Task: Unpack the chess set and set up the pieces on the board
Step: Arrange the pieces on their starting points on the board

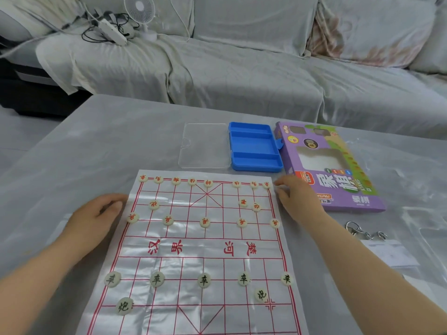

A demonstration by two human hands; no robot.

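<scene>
A thin plastic chess board [193, 262] printed with red lines lies flat on the table. Red-lettered round pieces [175, 180] stand along its far rows, and one red piece [243, 202] sits off the grid points at the right. Black-lettered pieces [204, 280] line the near rows. My left hand [96, 218] rests on the table at the board's left edge, fingers loosely curled and holding nothing. The fingertips of my right hand [297, 197] are at the board's far right corner, beside the corner piece [266, 184].
Beyond the board lie a clear lid [205, 146], an empty blue tray [254, 163] and the purple chess box [338, 184]. A metal key ring [362, 233] and a plastic sleeve lie at the right. A covered sofa with a fan [140, 10] stands behind the table.
</scene>
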